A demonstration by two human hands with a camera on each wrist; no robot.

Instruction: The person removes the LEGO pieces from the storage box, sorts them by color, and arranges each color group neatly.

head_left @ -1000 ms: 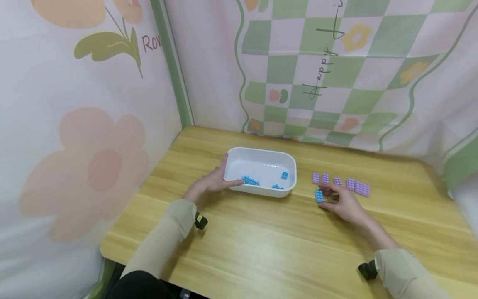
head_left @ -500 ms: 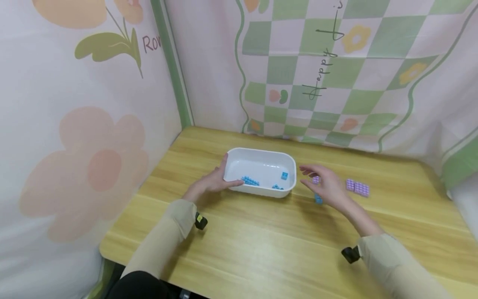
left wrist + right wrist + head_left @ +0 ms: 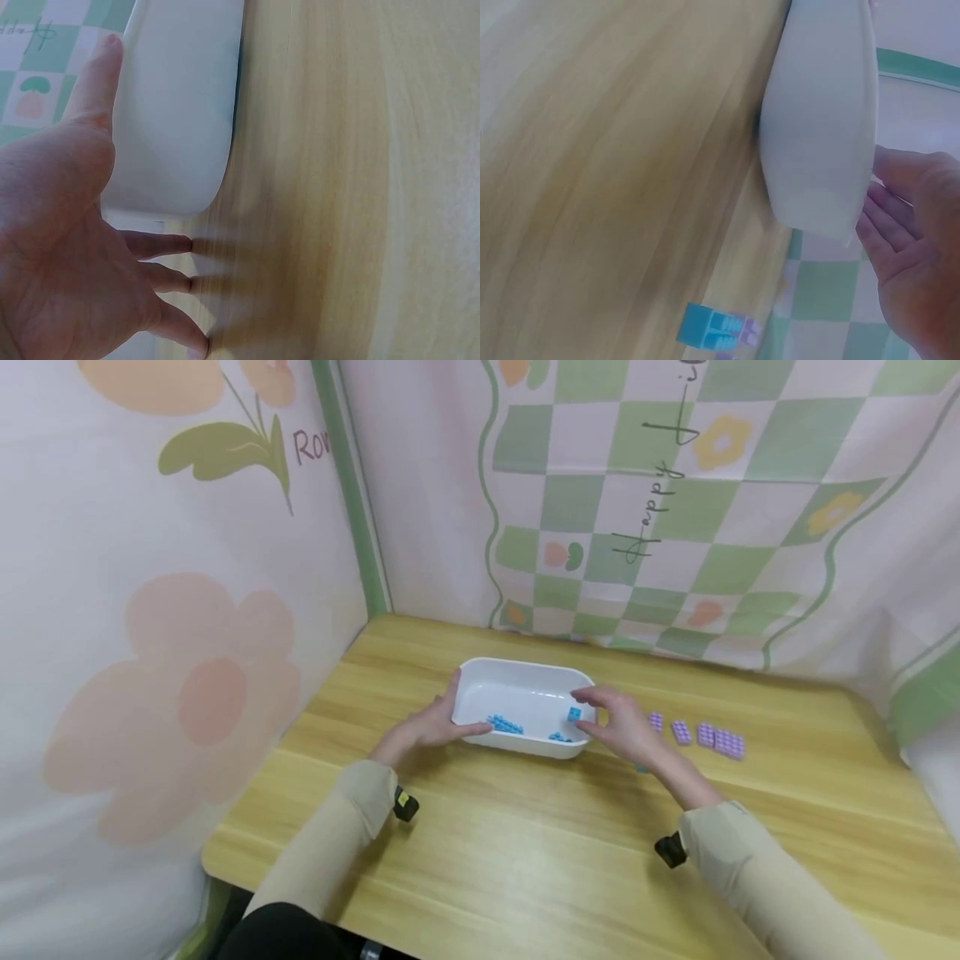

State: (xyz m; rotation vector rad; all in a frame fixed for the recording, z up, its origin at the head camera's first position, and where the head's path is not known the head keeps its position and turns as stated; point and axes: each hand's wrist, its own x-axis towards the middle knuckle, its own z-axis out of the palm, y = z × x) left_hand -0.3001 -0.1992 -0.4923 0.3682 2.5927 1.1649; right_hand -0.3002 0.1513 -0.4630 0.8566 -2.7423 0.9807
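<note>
A white plastic tub (image 3: 517, 687) stands on the wooden table. My left hand (image 3: 423, 724) rests against its left end, thumb along the front rim and fingers straight, as the left wrist view also shows. Over the right rim reaches my right hand (image 3: 626, 727), thumb and fingers spread and apart from each other. Near those fingertips, inside the tub, lies a small blue toy brick (image 3: 574, 713). More blue bricks (image 3: 506, 724) lie along the tub's front wall, partly hidden by it. Another blue brick (image 3: 697, 326) sits on the table, mostly hidden in the head view.
Several purple toy bricks (image 3: 729, 743) stand in a row on the table (image 3: 525, 852), right of the tub. Printed curtains (image 3: 645, 510) hang behind and to the left of the table.
My right hand has let go of a blue brick on the table before the purple row, then moved left to the tub's right side. The left hand stays at the tub's left end.
</note>
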